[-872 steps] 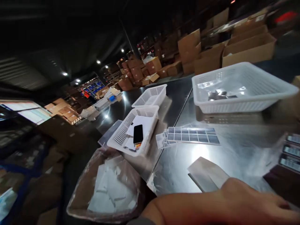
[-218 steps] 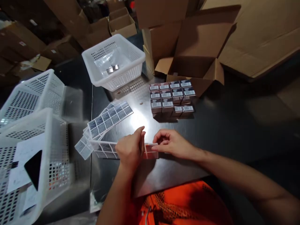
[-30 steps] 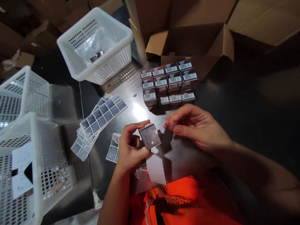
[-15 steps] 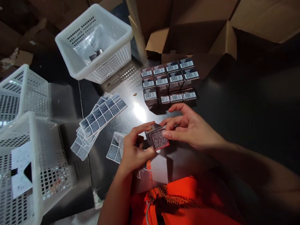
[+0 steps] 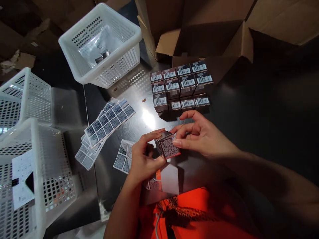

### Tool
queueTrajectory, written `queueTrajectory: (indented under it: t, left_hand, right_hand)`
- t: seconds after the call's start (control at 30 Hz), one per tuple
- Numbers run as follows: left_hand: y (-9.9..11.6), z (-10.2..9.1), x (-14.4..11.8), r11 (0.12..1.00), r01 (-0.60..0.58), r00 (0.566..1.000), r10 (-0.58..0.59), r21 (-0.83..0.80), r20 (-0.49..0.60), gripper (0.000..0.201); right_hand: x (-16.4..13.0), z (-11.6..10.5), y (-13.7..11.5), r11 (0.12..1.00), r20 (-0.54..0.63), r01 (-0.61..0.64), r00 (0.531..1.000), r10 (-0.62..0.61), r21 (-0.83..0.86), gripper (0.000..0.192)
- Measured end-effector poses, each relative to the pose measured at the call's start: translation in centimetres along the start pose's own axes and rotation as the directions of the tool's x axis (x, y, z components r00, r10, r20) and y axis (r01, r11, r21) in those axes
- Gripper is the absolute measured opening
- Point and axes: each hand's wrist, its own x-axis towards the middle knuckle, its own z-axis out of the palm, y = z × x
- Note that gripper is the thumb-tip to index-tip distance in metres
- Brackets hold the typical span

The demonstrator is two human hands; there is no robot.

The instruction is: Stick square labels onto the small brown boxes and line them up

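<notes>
- Whereas the right hand (image 5: pixel 200 136) was clear of the small box (image 5: pixel 169 148) 1 second ago, its thumb now touches it, putting 2 hands to work.
- The left hand (image 5: pixel 142 160) is narrow, holding the small box above the bench (image 5: pixel 141 127).
- Right: nearly closed at the near edge; pinching or merely touching, cannot tell.

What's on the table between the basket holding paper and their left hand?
The head view shows a fanned pile of gridded sheets, then, closer to the left hand, more gridded sheets partly hidden by it.
</notes>
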Motion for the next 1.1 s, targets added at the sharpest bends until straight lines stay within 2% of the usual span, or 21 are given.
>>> queueTrajectory:
  t: [0.43,0.67,0.8,0.97,1.03,1.1]
  left_hand:
    - [0.1,0.1,-0.1,1.000,0.006,1.000,-0.006,0.030,-0.004,0.052]
    - [0.0,0.1,-0.1,0.999,0.012,1.000,-0.011,0.031,-0.010,0.052]
    - [0.1,0.1,-0.1,0.999,-0.024,1.000,0.024,0.039,-0.015,0.052]
    - [-0.1,0.0,-0.6,0.989,-0.143,0.990,0.143,0.026,0.003,0.057]
    - [-0.1,-0.1,-0.9,0.986,-0.166,0.986,0.166,-0.002,0.023,0.060]
    - [-0.1,-0.3,-1.0,0.981,-0.192,0.980,0.192,-0.005,0.044,0.060]
  right_hand:
    - [0.1,-0.2,0.8,0.999,0.003,0.038,0.999,-0.038,0.019,0.063]
    - [0.0,0.1,0.7,0.997,-0.025,0.071,0.997,-0.071,-0.028,0.062]
    - [-0.1,0.4,1.0,0.990,-0.048,0.130,0.990,-0.133,-0.057,0.062]
    - [-0.4,0.1,1.0,0.975,-0.052,0.151,0.986,-0.161,-0.163,0.058]
    - [-0.3,-0.3,0.8,0.956,-0.033,0.181,0.981,-0.193,-0.230,0.061]
    - [0.0,-0.9,0.7,0.945,0.038,0.206,0.978,-0.203,-0.253,0.069]
